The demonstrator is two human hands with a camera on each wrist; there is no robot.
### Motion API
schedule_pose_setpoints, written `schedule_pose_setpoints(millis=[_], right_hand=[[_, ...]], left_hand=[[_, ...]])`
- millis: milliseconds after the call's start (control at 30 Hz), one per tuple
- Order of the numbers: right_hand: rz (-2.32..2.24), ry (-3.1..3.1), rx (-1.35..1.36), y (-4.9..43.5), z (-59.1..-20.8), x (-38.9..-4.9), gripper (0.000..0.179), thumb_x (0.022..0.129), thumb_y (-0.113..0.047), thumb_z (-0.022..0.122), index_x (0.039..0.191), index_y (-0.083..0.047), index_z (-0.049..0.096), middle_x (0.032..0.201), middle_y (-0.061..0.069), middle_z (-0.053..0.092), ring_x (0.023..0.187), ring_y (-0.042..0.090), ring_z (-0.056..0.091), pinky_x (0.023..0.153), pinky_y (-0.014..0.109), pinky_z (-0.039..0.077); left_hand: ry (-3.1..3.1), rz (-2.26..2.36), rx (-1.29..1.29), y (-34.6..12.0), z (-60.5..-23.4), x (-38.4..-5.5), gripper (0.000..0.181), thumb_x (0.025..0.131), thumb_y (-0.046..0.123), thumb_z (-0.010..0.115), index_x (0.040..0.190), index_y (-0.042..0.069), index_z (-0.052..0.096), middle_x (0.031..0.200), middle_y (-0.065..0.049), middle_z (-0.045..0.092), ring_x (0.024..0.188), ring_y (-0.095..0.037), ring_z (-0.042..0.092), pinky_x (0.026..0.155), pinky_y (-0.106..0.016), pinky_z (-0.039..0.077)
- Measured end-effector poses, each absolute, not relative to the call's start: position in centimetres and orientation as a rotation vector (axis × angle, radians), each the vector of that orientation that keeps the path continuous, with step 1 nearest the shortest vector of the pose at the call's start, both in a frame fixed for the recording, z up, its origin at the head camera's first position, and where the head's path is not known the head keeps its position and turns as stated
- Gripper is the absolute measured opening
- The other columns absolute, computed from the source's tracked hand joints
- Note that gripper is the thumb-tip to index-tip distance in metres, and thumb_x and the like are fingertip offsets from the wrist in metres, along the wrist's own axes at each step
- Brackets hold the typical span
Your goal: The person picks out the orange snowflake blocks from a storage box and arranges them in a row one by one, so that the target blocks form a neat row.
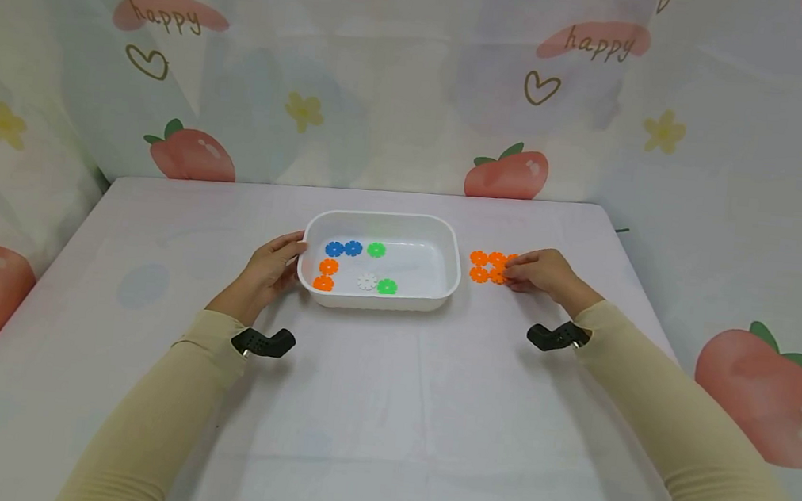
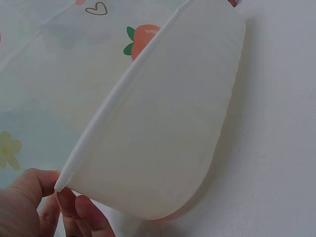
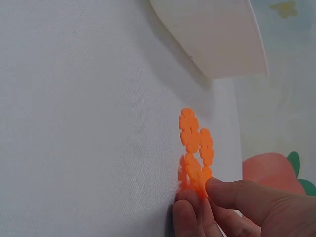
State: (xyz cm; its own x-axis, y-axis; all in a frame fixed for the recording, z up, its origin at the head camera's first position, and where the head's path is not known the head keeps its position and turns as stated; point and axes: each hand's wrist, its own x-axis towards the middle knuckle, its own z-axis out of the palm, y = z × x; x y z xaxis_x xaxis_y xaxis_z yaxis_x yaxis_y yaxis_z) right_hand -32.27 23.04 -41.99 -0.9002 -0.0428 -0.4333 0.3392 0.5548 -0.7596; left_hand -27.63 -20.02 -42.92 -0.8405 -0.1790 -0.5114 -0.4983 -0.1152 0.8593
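A white rectangular tray (image 1: 382, 303) stands on the table with small flower-shaped plastic pieces inside. My left hand (image 1: 265, 272) grips its left end, thumb and fingers on either side of the rim in the left wrist view. To the right of the tray, my right hand (image 1: 547, 278) pinches one end of a cluster of orange flower-shaped pieces (image 3: 189, 129) linked edge to edge. In the right wrist view the cluster is tilted, with a shadow on the cloth beside it. The fingers hide its near end.
Inside the tray lie two blue pieces (image 1: 353, 248), green pieces (image 1: 387, 287), orange pieces (image 1: 329, 266) and a white piece (image 1: 367, 281). A white cloth covers the table (image 1: 359, 406). Behind it hangs a printed curtain (image 1: 401, 83).
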Motion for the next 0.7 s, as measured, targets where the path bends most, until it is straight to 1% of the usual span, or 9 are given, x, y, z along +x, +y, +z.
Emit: schedule_pose_setpoints(millis=[100,167,267,367,433,533,600,700], right_hand=[[-1.271,2.384,0.237,23.2,-41.8,-32.3,0.045,0.096,-0.015,0.065,0.132,0.01,0.054,0.122,0.023,0.062,0.077,0.008,0.068,0.08,0.024,0.056],[-1.266,2.38,0.231,23.2,-41.6,-32.3,0.046,0.096,-0.015,0.065,0.132,0.01,0.054,0.121,0.023,0.064,0.079,0.008,0.069,0.081,0.026,0.056],[-1.265,2.372,0.225,23.4,-41.2,-32.3,0.047,0.095,-0.015,0.065,0.132,0.012,0.053,0.109,0.017,0.069,0.08,0.01,0.069,0.083,0.027,0.056],[-1.249,2.384,0.245,23.5,-41.0,-32.4,0.046,0.095,-0.017,0.066,0.131,0.01,0.055,0.098,0.01,0.072,0.079,0.011,0.069,0.083,0.027,0.056],[-1.235,2.398,0.254,23.5,-40.8,-32.6,0.045,0.096,-0.018,0.065,0.131,0.009,0.056,0.102,0.012,0.071,0.081,0.011,0.069,0.085,0.027,0.055],[-1.228,2.421,0.25,22.9,-40.4,-33.0,0.045,0.097,-0.02,0.063,0.133,0.006,0.056,0.119,0.019,0.066,0.088,0.013,0.069,0.089,0.029,0.054],[-1.232,2.438,0.23,22.2,-39.9,-33.2,0.044,0.098,-0.021,0.061,0.133,0.005,0.056,0.127,0.022,0.062,0.094,0.017,0.069,0.092,0.031,0.053],[-1.279,2.44,0.185,20.8,-38.7,-33.6,0.043,0.099,-0.02,0.061,0.133,0.005,0.056,0.13,0.025,0.059,0.105,0.025,0.068,0.095,0.034,0.051]], left_hand=[[1.921,2.053,-0.759,-20.0,-42.9,-27.6,0.043,0.097,0.028,0.063,0.139,0.029,0.056,0.14,0.001,0.051,0.097,-0.014,0.05,0.068,-0.017,0.046],[1.921,2.052,-0.763,-20.0,-43.0,-27.6,0.043,0.097,0.028,0.063,0.139,0.029,0.056,0.14,0.001,0.051,0.097,-0.014,0.05,0.069,-0.017,0.046],[1.924,2.05,-0.767,-20.0,-43.0,-27.7,0.042,0.097,0.028,0.062,0.139,0.029,0.057,0.139,0.001,0.051,0.097,-0.014,0.05,0.069,-0.017,0.046],[1.927,2.05,-0.767,-20.1,-43.0,-27.8,0.042,0.097,0.029,0.062,0.139,0.029,0.057,0.138,0.002,0.052,0.098,-0.015,0.05,0.069,-0.017,0.046],[1.927,2.053,-0.764,-20.1,-43.0,-27.8,0.042,0.097,0.029,0.062,0.139,0.029,0.056,0.138,0.001,0.052,0.098,-0.015,0.05,0.068,-0.017,0.045],[1.922,2.056,-0.765,-20.1,-43.0,-27.8,0.042,0.097,0.028,0.062,0.139,0.029,0.057,0.138,0.001,0.052,0.098,-0.015,0.05,0.068,-0.017,0.045],[1.92,2.057,-0.765,-20.0,-43.0,-27.7,0.042,0.097,0.028,0.062,0.139,0.029,0.057,0.137,0.001,0.052,0.098,-0.015,0.05,0.068,-0.017,0.045],[1.915,2.063,-0.762,-20.0,-43.1,-27.7,0.042,0.097,0.028,0.062,0.138,0.028,0.057,0.136,0.002,0.053,0.097,-0.015,0.05,0.067,-0.017,0.045]])
